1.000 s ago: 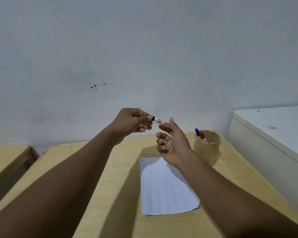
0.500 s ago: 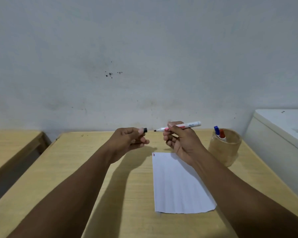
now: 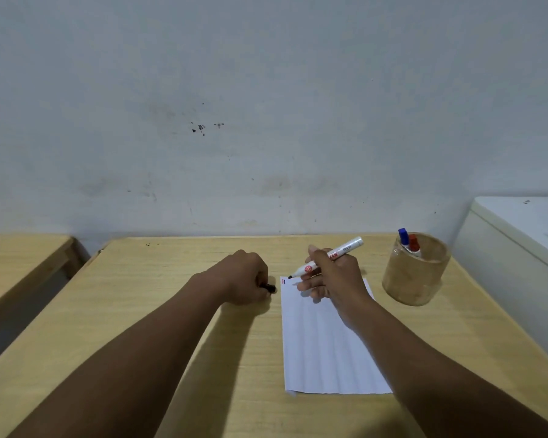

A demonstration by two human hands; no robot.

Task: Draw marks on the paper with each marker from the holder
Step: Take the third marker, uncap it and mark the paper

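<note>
The right hand is pinching a white marker between thumb and forefingers, with the other fingers loosely curled beneath. The marker is lying at a slant, its uncapped black tip pointing down and left, sitting at the far left corner of the paper, touching it or a hair above; which, is hard to tell. Its blunt white end is rising toward the holder.

The paper is lying flat on the desk, long side running away from the person, faintly rippled. In its far left corner, just left of the marker tip, small red and blue marks are showing. The right forearm is crossing the paper's right edge.

The left hand is resting on the desk just left of the paper, curled into a fist and gripping a black cap, whose end is sticking out toward the paper's edge.

The holder, a round tan cup, is standing on the desk right of the paper, near its far end and apart from it. A blue marker and a red marker are standing in it, caps up, leaning against its far left wall.
</note>
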